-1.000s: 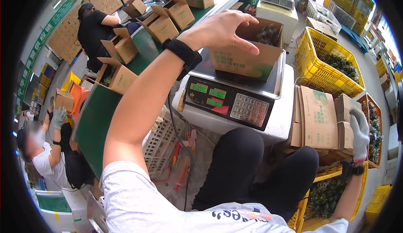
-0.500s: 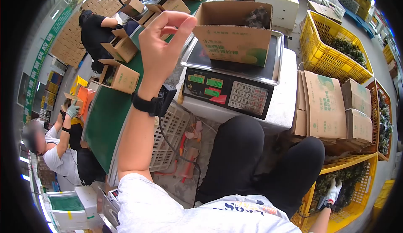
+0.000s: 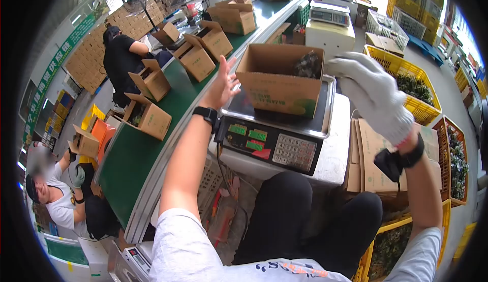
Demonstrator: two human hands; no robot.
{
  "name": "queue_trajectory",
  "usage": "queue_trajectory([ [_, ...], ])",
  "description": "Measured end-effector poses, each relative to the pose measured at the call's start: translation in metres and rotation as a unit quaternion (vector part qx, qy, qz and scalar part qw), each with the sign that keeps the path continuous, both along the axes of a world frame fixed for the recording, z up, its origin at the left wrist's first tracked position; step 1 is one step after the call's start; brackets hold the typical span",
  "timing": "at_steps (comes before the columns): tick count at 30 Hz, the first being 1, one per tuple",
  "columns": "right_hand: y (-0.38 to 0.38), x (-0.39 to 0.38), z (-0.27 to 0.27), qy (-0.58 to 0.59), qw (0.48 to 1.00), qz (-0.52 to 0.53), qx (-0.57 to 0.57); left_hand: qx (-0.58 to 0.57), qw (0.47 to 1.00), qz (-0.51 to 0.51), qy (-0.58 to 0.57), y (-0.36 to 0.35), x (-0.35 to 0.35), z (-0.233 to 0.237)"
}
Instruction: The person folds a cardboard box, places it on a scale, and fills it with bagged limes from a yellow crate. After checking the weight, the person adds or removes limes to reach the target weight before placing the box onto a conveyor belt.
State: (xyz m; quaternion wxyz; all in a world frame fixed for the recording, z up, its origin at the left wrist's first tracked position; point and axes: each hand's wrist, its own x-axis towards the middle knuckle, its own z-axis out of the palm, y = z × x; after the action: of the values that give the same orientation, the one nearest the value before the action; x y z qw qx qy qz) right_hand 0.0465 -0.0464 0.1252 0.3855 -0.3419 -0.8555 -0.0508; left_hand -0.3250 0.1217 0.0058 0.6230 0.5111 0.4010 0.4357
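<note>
An open cardboard box (image 3: pixel 279 88) stands on the metal pan of a digital scale (image 3: pixel 272 147), with a dark clump (image 3: pixel 307 65) inside its right end. Bare and with its fingers spread, my left hand (image 3: pixel 222 84) is just beside the box's left side. At the right side of the box is my right hand (image 3: pixel 373 91), in a white knitted glove, its fingers extended and somewhat blurred. No object shows in either hand. The scale rests on a white block (image 3: pixel 333 162).
Left of the scale runs a green conveyor (image 3: pixel 122 165) bearing several open boxes (image 3: pixel 152 121). Flattened cartons (image 3: pixel 378 165) stand at the right, near yellow crates (image 3: pixel 432 110) of dark green produce. Two co-workers (image 3: pixel 122 58) (image 3: pixel 63 198) are at the left, beyond the conveyor.
My right hand has come up from the yellow crate to the box's right side. My left hand has lowered and spread its fingers. The view has shifted.
</note>
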Motion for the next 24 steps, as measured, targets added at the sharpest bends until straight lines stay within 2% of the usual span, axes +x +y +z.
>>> queue_trajectory([
  [1,0.031,-0.015,0.001,-0.035,0.998,0.011,0.049,-0.006,1.000,-0.024,-0.002,0.004,0.001,-0.006],
  [3,0.086,-0.035,0.004,-0.190,0.978,-0.035,0.081,-0.028,0.998,-0.057,-0.018,0.009,0.004,-0.020],
  [4,0.114,-0.041,-0.004,-0.272,0.959,-0.063,0.050,-0.024,0.997,-0.074,0.020,0.005,0.009,-0.020],
  [5,0.128,-0.049,-0.005,-0.388,0.912,-0.126,0.041,-0.023,0.994,-0.089,0.059,0.003,0.013,-0.023],
  [6,0.133,-0.060,-0.004,-0.446,0.878,-0.173,-0.007,-0.027,0.993,-0.112,0.037,0.004,0.015,-0.026],
  [7,0.140,-0.067,0.000,-0.470,0.863,-0.173,-0.061,-0.036,0.990,-0.135,0.015,0.006,0.017,-0.030],
  [8,0.144,-0.073,0.001,-0.498,0.847,-0.159,-0.096,-0.067,0.993,-0.085,-0.043,0.005,0.021,-0.032],
  [9,0.148,-0.078,0.002,-0.526,0.828,-0.146,-0.129,-0.065,0.993,-0.085,-0.044,0.010,0.018,-0.037],
  [11,0.149,-0.087,-0.003,-0.487,0.843,-0.136,-0.186,-0.060,0.990,-0.126,0.013,0.016,0.014,-0.043],
  [12,0.147,-0.088,-0.006,-0.473,0.850,-0.131,-0.189,-0.065,0.992,-0.106,-0.013,0.015,0.014,-0.045],
  [13,0.148,-0.088,-0.005,-0.499,0.829,-0.148,-0.203,-0.065,0.992,-0.103,-0.016,0.018,0.012,-0.043],
  [15,0.145,-0.077,0.000,-0.429,0.862,-0.098,-0.251,-0.086,0.983,-0.159,-0.025,0.028,0.006,-0.045],
  [16,0.163,-0.067,-0.016,-0.446,0.854,-0.075,-0.255,-0.092,0.979,-0.177,-0.029,0.033,0.004,-0.047],
  [17,0.150,-0.070,-0.004,-0.446,0.854,-0.072,-0.259,-0.101,0.977,-0.186,-0.035,0.040,0.001,-0.051],
  [19,0.119,-0.072,0.016,-0.330,0.909,-0.037,-0.253,-0.107,0.976,-0.182,-0.047,0.034,0.000,-0.047],
  [21,0.113,-0.069,0.020,-0.175,0.929,0.046,-0.322,-0.130,0.984,-0.115,-0.026,0.003,0.015,-0.025],
  [22,0.128,-0.061,-0.001,-0.158,0.952,0.106,-0.238,-0.133,0.984,-0.116,-0.016,-0.003,0.019,-0.021],
  [24,0.122,-0.070,0.003,-0.288,0.923,0.013,-0.254,-0.139,0.981,-0.139,0.010,0.002,0.022,-0.021],
])
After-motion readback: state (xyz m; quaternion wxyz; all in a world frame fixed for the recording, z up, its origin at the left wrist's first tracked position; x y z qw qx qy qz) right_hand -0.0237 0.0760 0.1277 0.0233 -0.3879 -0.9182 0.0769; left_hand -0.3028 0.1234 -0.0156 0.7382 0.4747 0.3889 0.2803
